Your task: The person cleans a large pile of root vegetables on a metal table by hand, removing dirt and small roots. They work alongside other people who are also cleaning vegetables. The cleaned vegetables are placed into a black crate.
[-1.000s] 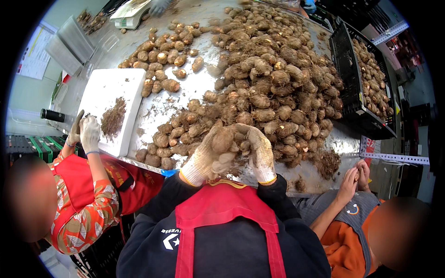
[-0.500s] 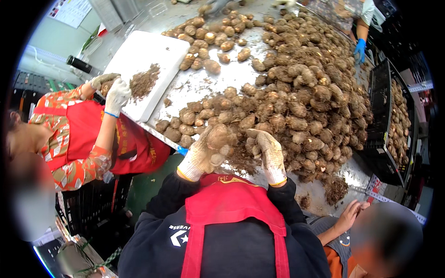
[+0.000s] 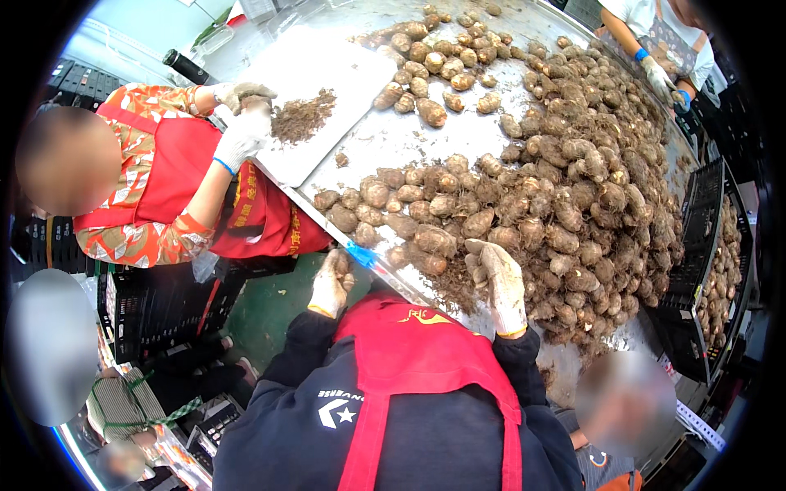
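A big heap of brown, hairy round roots [image 3: 573,188] covers a shiny metal table [image 3: 458,135]. My left hand [image 3: 332,282], in a dirty white glove, is off the table's near edge and closed around a brown root [image 3: 337,262]. In a matching glove, my right hand [image 3: 499,282] lies on the table at the heap's near side, fingers apart, touching loose roots and brown trimmings. I wear a dark top and a red apron.
A co-worker at left in a red apron works with gloved hands [image 3: 241,123] over a white board [image 3: 327,90] bearing brown trimmings. Another person's gloved hand [image 3: 659,78] reaches in at top right. Black crates [image 3: 696,245] with roots stand at right, and more black crates [image 3: 147,303] stand at lower left.
The view swung right to left. My two hands, together on one root before, have parted: the left drew back off the table edge with a root, and the right now rests open on the table.
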A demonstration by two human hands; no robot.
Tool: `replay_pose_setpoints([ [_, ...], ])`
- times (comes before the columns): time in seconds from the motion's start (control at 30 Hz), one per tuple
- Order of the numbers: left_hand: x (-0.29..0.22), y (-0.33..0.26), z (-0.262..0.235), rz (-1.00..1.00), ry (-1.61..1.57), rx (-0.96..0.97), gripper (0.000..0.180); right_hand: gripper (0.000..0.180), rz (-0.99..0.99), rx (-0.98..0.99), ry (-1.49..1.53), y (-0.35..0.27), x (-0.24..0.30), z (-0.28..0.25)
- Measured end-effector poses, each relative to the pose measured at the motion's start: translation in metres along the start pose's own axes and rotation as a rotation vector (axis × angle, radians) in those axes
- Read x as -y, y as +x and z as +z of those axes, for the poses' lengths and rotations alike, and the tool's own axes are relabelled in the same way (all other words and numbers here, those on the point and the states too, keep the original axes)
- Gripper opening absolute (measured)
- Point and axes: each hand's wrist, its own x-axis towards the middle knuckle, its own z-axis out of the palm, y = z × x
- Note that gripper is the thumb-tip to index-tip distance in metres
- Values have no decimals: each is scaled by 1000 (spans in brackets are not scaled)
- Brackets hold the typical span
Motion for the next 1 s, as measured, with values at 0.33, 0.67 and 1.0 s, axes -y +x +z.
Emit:
replay_pose_setpoints([
  [0.33, 25, 31, 36, -83, 131, -212, 46, 35, 3, -19, -21, -9, -5, -11],
  [0.67, 8, -6, 22, 8, 201, -19, 34, 35, 17, -30, 0, -9, -9, -16],
  [1.0, -7, -15, 1, -130, -171, 59, 27, 38, 63, -22, -34, 3, -19, -13],
])
